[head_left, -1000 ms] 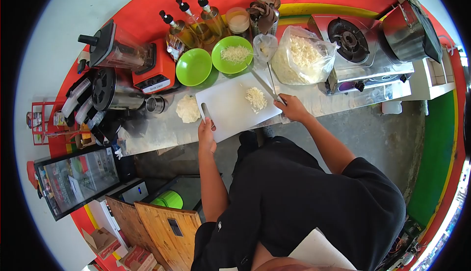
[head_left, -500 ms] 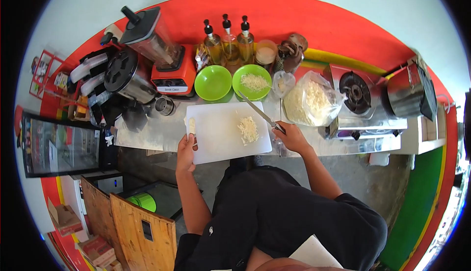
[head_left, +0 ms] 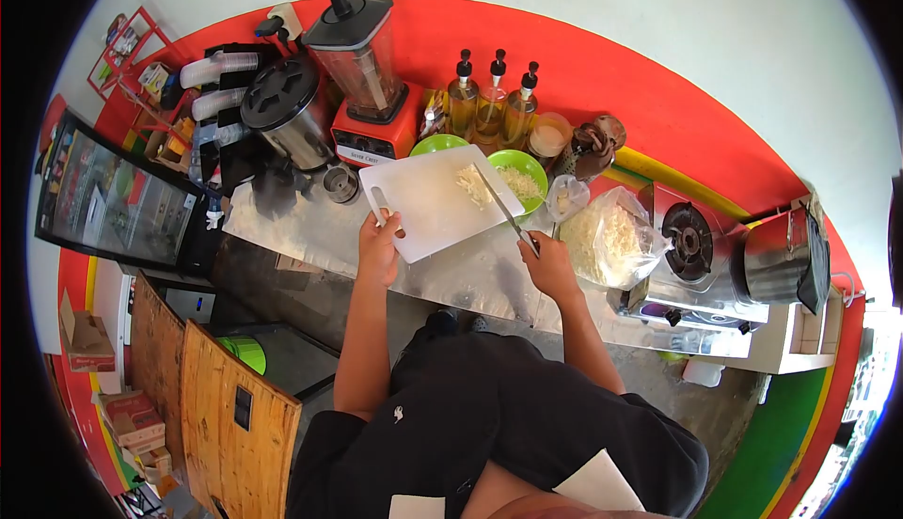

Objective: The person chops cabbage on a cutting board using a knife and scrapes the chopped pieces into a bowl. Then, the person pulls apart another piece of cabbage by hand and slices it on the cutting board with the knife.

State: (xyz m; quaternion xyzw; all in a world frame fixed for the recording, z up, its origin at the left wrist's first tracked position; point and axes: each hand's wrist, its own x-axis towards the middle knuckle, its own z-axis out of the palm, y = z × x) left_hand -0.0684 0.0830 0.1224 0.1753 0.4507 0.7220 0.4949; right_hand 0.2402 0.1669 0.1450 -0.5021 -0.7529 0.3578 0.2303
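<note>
My left hand point(head_left: 379, 250) is closed round the handle end of a white cutting board point(head_left: 423, 201), which is lifted and angled over the counter. A small heap of chopped pale pieces point(head_left: 470, 183) lies near the board's far right corner. My right hand point(head_left: 548, 267) grips a knife point(head_left: 508, 216), its blade lying along the board's right edge beside the heap. Just beyond that corner, a green bowl point(head_left: 533, 166) holds similar pale shreds point(head_left: 518, 182). Another green bowl point(head_left: 438, 144) is partly hidden behind the board.
Right of the bowls sit a small clear bag point(head_left: 567, 196) and a large bag of pale shreds point(head_left: 611, 237). Farther right is a gas stove point(head_left: 691, 242). Behind stand a red blender point(head_left: 376, 133), several pump bottles point(head_left: 490, 110) and a steel pot point(head_left: 292, 110).
The board has been raised and turned, moving forward to the green bowls with its heap shifted toward the far corner. The knife has moved with it, onto the right edge. The camera view has tilted.
</note>
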